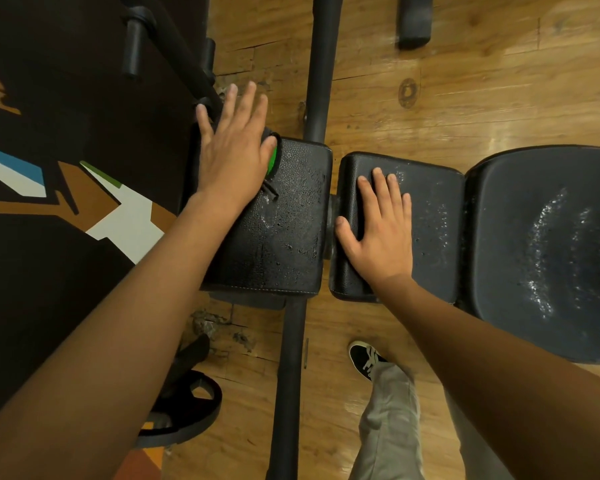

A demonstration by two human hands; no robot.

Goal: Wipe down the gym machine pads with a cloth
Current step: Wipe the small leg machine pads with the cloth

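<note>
Left hand: your left hand [232,147] lies flat with straight, spread fingers, pressing on the cloth.
Right hand: your right hand [381,220] rests flat, fingers relaxed and gripping nothing, on the middle pad [433,223].
Cloth: the cloth [273,161] is almost hidden under your left palm; only a green edge shows by your little finger, on the left pad [291,230].
Pads: the left pad looks wet beside your left wrist.
Seat: the seat pad [548,251], right of your right hand, carries white streaks.
Bar: a black bar [317,64] runs between your hands.
</note>
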